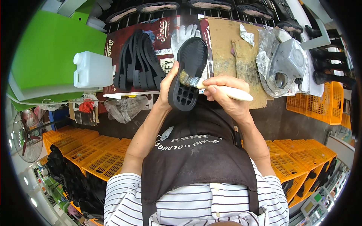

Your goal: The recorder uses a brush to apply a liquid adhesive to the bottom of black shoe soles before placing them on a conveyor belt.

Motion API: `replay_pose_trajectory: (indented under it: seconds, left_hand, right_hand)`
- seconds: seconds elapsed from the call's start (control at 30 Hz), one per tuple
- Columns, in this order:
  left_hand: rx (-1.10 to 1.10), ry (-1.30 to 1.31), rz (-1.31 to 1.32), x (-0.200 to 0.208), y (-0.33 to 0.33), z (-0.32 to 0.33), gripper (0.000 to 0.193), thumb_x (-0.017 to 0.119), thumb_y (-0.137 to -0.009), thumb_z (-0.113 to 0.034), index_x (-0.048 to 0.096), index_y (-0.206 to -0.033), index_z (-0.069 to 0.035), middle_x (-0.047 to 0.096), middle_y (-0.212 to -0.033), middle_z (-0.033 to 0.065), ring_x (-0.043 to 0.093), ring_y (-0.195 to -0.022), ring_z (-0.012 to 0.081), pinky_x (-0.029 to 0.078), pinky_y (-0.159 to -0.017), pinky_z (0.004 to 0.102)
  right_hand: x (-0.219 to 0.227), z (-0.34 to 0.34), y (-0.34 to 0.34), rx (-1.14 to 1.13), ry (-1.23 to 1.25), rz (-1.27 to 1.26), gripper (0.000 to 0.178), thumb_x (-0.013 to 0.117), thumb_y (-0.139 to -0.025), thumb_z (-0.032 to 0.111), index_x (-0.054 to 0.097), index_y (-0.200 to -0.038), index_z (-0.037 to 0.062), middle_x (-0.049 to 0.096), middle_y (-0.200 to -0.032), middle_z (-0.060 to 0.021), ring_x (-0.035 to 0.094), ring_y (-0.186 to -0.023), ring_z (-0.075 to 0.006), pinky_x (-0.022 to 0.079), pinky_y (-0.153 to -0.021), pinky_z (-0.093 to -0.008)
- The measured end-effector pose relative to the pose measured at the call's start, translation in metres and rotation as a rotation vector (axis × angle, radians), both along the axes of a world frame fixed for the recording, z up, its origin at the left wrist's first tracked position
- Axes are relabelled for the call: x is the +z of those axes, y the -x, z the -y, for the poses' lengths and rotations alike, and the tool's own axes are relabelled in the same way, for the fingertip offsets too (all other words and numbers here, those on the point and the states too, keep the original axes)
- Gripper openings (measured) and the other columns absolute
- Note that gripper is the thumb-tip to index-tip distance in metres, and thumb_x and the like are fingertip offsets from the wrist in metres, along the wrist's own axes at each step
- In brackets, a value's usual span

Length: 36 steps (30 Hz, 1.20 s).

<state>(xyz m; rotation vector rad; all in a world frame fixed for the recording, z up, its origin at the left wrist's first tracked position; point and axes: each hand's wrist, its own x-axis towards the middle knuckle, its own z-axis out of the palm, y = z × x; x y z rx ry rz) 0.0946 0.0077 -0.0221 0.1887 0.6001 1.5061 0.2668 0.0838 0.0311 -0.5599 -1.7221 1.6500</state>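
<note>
A black shoe sole (193,54) is held up in front of me, its inner face showing a ribbed forepart and a grid of square hollows at the heel. My left hand (168,86) grips it along its left edge. In my right hand (228,94) is a flat paintbrush (235,93) with a pale handle, its bristles lying against the middle of the sole. Several more black soles (139,62) stand side by side on the bench to the left. Behind the held sole lies a white glove (184,34).
A white plastic jug (94,69) stands left of the soles. To the right, a stained cardboard sheet (222,49) lies beside a grimy plastic container (288,58) with an opening. Shoe parts (158,6) rest on a rack at the back. Orange crates (105,160) flank me.
</note>
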Motion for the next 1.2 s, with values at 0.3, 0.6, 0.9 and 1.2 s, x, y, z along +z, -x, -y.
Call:
replay_pose_trajectory:
  seconds: [0.3, 0.6, 0.9, 1.2]
  left_hand:
    - [0.016, 0.008, -0.046, 0.018, -0.008, -0.009, 0.054, 0.025, -0.1, -0.042, 0.055, -0.112, 0.001, 0.064, -0.087, 0.0149, 0.064, -0.075, 0.0219, 0.054, -0.07, 0.0337]
    - [-0.137, 0.081, 0.205, 0.038, -0.01, -0.004, 0.041, 0.038, -0.098, -0.027, 0.052, -0.121, 0.002, 0.063, -0.109, 0.0167, 0.065, -0.094, 0.0243, 0.053, -0.086, 0.0361]
    - [-0.368, 0.306, 0.324, 0.052, -0.011, -0.001, 0.031, 0.045, -0.095, -0.024, 0.059, -0.103, 0.003, 0.066, -0.09, 0.0175, 0.067, -0.073, 0.0256, 0.057, -0.061, 0.0351]
    - [-0.612, 0.022, -0.024, 0.039, -0.004, 0.0, 0.029, 0.042, -0.094, -0.016, 0.057, -0.099, 0.008, 0.063, -0.078, 0.0226, 0.065, -0.064, 0.0321, 0.052, -0.047, 0.0348]
  right_hand:
    - [0.013, 0.006, -0.007, 0.054, -0.141, -0.061, 0.01, 0.064, -0.081, 0.0, 0.067, -0.089, -0.0052, 0.066, -0.077, -0.0128, 0.063, -0.062, -0.0136, 0.051, -0.057, -0.0228]
    - [0.04, 0.0, -0.013, 0.171, -0.098, -0.087, 0.013, 0.066, -0.079, 0.004, 0.067, -0.087, -0.0052, 0.066, -0.075, -0.0142, 0.063, -0.06, -0.0162, 0.051, -0.053, -0.0239]
    - [0.057, -0.016, -0.011, 0.32, -0.073, -0.054, 0.011, 0.07, -0.074, 0.002, 0.069, -0.084, -0.0021, 0.067, -0.071, -0.0104, 0.063, -0.062, -0.0169, 0.049, -0.056, -0.0263]
    - [0.047, -0.045, 0.006, 0.647, -0.204, -0.115, 0.013, 0.072, -0.075, 0.006, 0.068, -0.086, -0.0005, 0.067, -0.076, -0.0107, 0.065, -0.065, -0.0197, 0.05, -0.059, -0.0274]
